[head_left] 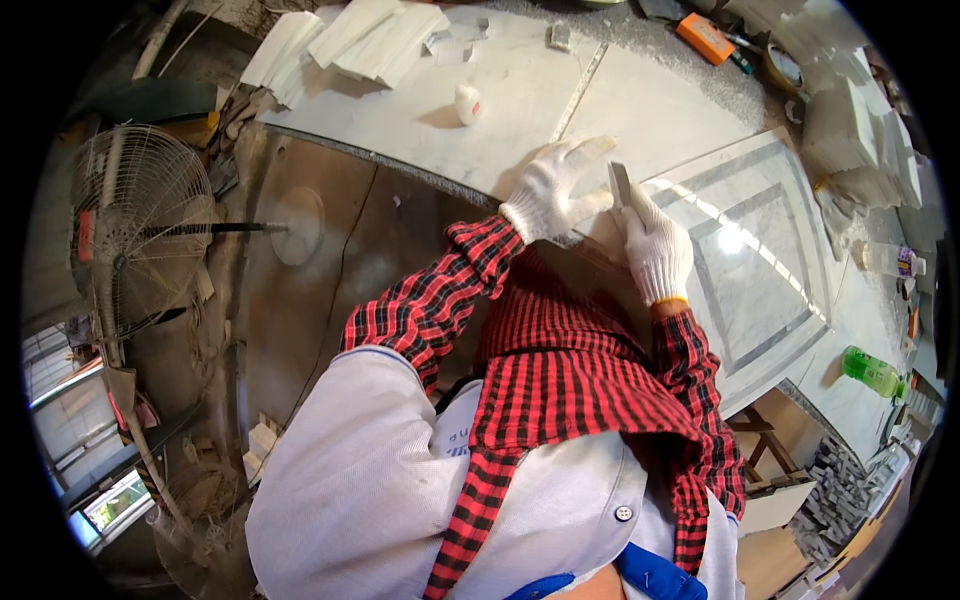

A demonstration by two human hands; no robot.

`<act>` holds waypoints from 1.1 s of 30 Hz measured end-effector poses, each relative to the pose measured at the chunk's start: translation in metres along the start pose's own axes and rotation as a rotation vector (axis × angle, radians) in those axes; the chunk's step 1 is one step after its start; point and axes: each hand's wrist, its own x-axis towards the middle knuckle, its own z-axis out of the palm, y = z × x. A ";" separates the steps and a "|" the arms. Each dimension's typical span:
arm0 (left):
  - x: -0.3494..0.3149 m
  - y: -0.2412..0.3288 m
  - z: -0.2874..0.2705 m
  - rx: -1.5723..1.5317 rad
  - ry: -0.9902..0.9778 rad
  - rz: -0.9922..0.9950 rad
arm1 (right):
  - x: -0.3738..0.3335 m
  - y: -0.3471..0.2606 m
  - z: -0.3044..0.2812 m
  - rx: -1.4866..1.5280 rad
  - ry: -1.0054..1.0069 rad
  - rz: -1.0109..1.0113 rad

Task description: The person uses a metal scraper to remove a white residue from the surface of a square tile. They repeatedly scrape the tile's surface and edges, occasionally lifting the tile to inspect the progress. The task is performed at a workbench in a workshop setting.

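My right hand [656, 245], in a white knit glove, is closed round a thin flat grey strip [620, 184] that points up and away from me. I cannot make out whether it is stone or a metal blade. Just left of it, my left hand [562, 186], also gloved, has its thumb and fingers spread apart over the near edge of the pale stone worktop [530, 75]. No object shows between those fingers. Beside my right hand lies a glossy panel [740, 260] of white marble with nested grey bands.
A small white bottle [467, 105] stands on the worktop, with white slabs [375, 40] behind it. To the right are a green bottle [873, 372], a clear bottle [888, 259] and an orange box [705, 39]. A caged fan [145, 230] stands at the left.
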 end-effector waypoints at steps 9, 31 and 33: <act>-0.001 -0.003 0.002 -0.115 0.096 -0.119 | -0.036 0.009 -0.017 0.367 -0.063 0.281; 0.002 0.003 -0.002 -0.114 0.014 -0.143 | -0.035 -0.001 -0.001 -0.168 -0.013 0.109; 0.005 0.005 -0.003 -0.103 -0.010 -0.152 | -0.028 -0.004 0.006 -0.166 -0.004 0.064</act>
